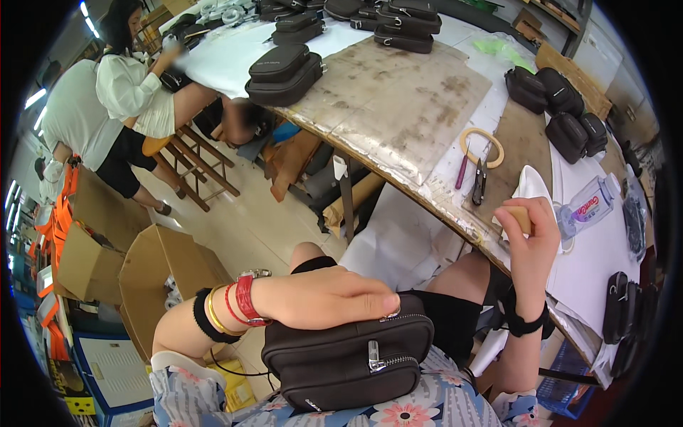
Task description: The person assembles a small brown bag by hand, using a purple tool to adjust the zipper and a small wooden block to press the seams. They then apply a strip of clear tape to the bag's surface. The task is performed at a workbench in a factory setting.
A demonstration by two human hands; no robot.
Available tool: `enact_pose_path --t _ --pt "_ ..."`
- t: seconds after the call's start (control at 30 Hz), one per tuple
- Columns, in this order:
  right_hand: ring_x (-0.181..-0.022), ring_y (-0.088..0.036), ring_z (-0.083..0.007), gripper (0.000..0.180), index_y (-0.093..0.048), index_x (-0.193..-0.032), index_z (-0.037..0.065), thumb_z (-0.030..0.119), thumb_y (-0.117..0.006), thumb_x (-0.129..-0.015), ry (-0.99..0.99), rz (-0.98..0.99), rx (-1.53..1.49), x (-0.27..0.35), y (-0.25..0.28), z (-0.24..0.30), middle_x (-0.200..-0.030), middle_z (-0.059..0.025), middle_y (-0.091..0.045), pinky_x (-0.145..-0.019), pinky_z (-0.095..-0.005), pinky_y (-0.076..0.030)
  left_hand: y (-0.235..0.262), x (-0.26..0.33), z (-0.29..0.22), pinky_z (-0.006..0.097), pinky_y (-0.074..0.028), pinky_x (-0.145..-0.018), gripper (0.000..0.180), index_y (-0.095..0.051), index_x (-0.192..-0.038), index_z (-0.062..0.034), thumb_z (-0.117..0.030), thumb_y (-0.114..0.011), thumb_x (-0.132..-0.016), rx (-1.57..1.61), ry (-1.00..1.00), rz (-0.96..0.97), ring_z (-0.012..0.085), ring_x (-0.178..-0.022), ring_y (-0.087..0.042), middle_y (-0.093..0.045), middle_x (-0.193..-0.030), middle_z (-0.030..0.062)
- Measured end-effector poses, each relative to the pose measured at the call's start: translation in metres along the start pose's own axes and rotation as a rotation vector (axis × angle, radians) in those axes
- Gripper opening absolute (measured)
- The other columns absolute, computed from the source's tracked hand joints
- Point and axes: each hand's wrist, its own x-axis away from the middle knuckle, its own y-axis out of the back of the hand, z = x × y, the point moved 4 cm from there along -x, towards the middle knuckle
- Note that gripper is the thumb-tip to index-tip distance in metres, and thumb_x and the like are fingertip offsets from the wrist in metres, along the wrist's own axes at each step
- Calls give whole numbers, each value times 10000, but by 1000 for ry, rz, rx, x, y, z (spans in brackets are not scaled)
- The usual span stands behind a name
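Observation:
A dark brown zippered bag point(341, 359) lies across my lap. My left hand point(331, 297) grips its upper side, thumb along the top near a zipper; the other fingers are mostly hidden behind it. My right hand point(533, 238) is raised over the table's near edge, pinching a small tan block point(523, 219) whose exact kind I cannot make out. Beyond that hand, on the table, lie black-handled thread snips point(479, 183), a purple-handled awl point(463, 168) and a roll of tan tape point(499, 148).
The worktable point(398, 92) carries several finished bags point(284, 73), more bags point(562, 107) at right and a clear plastic bottle point(589, 206). Open cardboard boxes point(167, 277) stand at left. Two people are farther back, one seated on a wooden stool point(196, 160).

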Motion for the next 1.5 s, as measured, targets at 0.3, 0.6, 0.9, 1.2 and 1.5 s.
enact_pose_path --t 0.3,0.6,0.9,1.2,1.5 --pt "-813 -643 -159 188 -640 -1058 10 47 -675 -877 -60 582 -579 34 -10 59 -909 -70 -649 -739 -252 -490 -5 -14 23 296 -356 -1069 571 -367 -1446 74 -316 -479 -1044 408 -46 230 172 -1264 -462 -499 -1399 129" --pt "-730 -637 -217 164 -650 -1044 50 105 -683 -893 277 926 -546 26 -23 96 -868 -65 -642 -634 -324 -510 -16 -19 22 250 -424 -959 491 -466 -1390 52 -280 -527 -1033 490 20 207 83 -1120 -508 -593 -1255 55" --pt "-817 -619 -287 195 -603 -1030 41 87 -693 -863 486 994 -552 24 -24 103 -905 -94 -610 -696 -362 -499 -15 -20 17 219 -450 -829 489 -541 -1326 33 -344 -555 -1014 449 30 166 53 -989 -524 -625 -1136 16" --pt "-821 -622 -297 215 -595 -1012 43 62 -705 -828 596 904 -517 28 -25 106 -904 -104 -611 -696 -373 -510 -15 -27 19 233 -454 -891 489 -572 -1300 29 -370 -535 -1020 432 -53 162 82 -1030 -553 -643 -1166 47" --pt "-739 -651 -271 185 -651 -979 34 81 -739 -823 607 907 -438 24 -21 108 -858 -92 -658 -647 -340 -521 -16 -29 21 241 -453 -895 467 -575 -1287 42 -337 -541 -1017 432 -23 135 95 -1028 -561 -652 -1147 61"
